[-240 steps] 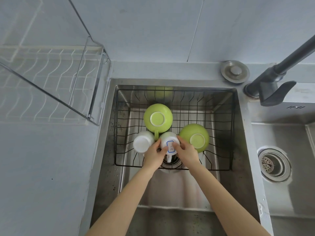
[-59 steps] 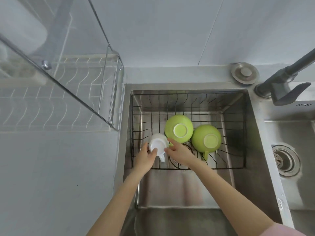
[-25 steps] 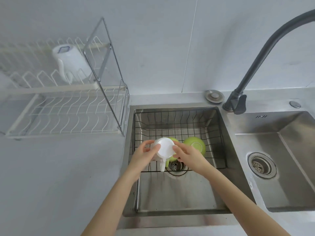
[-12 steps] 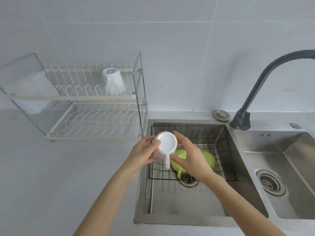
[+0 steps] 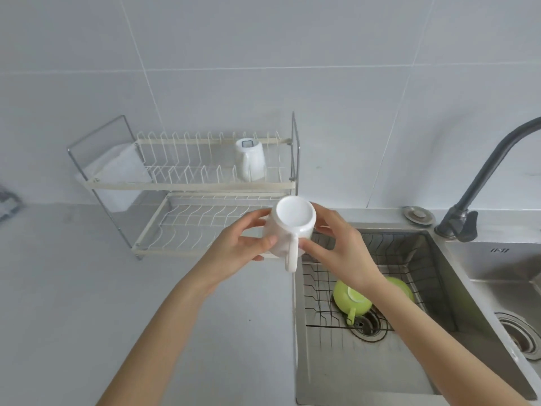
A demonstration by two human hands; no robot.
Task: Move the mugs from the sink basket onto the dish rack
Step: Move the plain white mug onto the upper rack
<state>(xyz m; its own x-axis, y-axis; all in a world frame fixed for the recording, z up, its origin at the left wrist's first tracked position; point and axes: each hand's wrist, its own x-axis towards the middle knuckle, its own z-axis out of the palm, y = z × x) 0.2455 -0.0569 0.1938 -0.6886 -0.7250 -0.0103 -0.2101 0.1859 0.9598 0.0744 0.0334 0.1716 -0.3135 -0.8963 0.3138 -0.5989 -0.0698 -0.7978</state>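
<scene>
Both hands hold a plain white mug [image 5: 292, 222] upside down, its base facing me and its handle pointing down. My left hand [image 5: 237, 249] grips its left side and my right hand [image 5: 336, 250] its right side. The mug hangs in front of the lower tier of the two-tier white dish rack [image 5: 187, 186], at the sink's left edge. Another white mug with a blue mark [image 5: 250, 159] stands inverted on the rack's upper tier. In the black wire sink basket [image 5: 409, 259], two green mugs lie upside down: one [image 5: 351, 300] in full view, the other [image 5: 402, 285] partly hidden behind my right forearm.
A dark curved faucet [image 5: 480, 183] rises at the right, with a round metal cap [image 5: 418, 214] beside its base. A second sink bowl with a drain [image 5: 524, 338] lies at the far right. A white holder [image 5: 117, 174] hangs at the rack's left end. Grey countertop [image 5: 73, 288] spreads to the left.
Both hands lifted the plain white mug out of the sink basket and carried it up and left toward the rack. The view tilted up, showing the whole rack.
</scene>
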